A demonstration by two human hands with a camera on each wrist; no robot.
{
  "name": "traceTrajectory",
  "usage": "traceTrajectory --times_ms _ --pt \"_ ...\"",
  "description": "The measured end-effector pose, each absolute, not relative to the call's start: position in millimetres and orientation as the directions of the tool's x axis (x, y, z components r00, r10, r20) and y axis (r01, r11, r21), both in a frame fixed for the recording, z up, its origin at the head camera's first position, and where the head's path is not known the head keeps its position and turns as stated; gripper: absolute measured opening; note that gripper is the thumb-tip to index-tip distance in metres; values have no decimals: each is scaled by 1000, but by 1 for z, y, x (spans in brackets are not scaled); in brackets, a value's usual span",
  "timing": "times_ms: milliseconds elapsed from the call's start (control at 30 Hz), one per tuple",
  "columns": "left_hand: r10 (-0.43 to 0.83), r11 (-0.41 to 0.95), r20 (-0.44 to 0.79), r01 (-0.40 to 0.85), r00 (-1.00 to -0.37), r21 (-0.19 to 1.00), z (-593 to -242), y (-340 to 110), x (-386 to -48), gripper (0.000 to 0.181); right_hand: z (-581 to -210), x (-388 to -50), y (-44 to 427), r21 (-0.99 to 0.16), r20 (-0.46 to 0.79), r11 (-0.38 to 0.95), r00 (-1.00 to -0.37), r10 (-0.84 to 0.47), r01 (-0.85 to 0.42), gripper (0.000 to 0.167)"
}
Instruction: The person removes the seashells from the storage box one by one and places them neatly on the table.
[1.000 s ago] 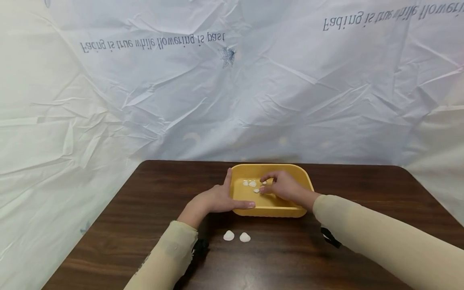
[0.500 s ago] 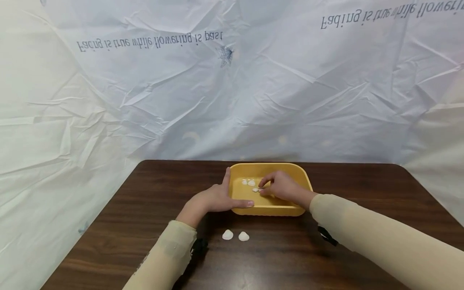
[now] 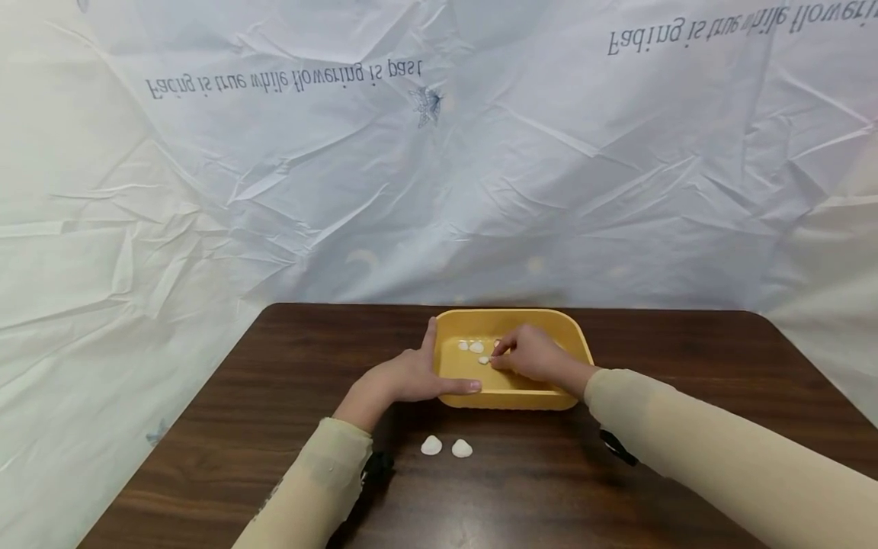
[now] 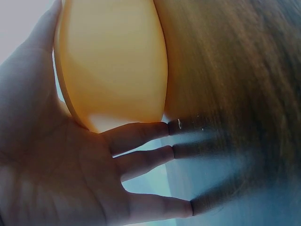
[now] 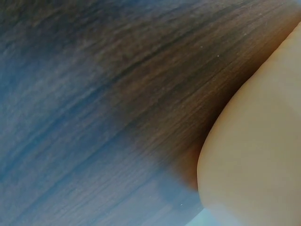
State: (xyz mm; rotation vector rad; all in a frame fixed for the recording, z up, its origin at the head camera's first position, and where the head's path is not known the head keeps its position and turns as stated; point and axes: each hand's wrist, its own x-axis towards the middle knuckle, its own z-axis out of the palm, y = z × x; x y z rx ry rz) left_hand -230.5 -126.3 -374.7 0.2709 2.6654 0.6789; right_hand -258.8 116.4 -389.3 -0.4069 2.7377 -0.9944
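Observation:
In the head view, my right hand (image 3: 533, 354) reaches into a yellow tray (image 3: 507, 399). Its thumb and index finger pinch a small white seashell, mostly hidden by the fingertips. Right beside them lies another white shell (image 3: 483, 361). Two more shells (image 3: 476, 348) sit farther left on the tray floor, and a partly hidden one shows behind the index finger. My left hand (image 3: 408, 375) rests against the tray's left end, thumb along the front rim. The left wrist view shows its fingers (image 4: 143, 162) fairly straight and spread, beside the tray wall (image 4: 115, 61).
Two white shells, a left one (image 3: 431, 445) and a right one (image 3: 463, 448), lie on the dark wooden table (image 3: 309, 343) in front of the tray. A pale printed sheet (image 3: 480, 191) hangs behind the table. The right wrist view shows only the tray's outer wall (image 5: 254, 141) and tabletop.
My right thumb and index finger have closed from a wide gap to a pinch over the tray floor. The left hand, the tray and the two shells on the table stay in place.

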Motion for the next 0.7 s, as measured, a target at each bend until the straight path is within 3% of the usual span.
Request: traceTrajectory --times_ms 267,700 --pt "281 857 -307 94 -909 506 -373 -127 -229 146 -388 -259 117 -692 -176 700 -899 -401 -177 16" --pt "274 860 -306 90 -912 502 -372 -126 -227 146 -391 -263 118 -719 -174 684 -918 -356 -128 13"
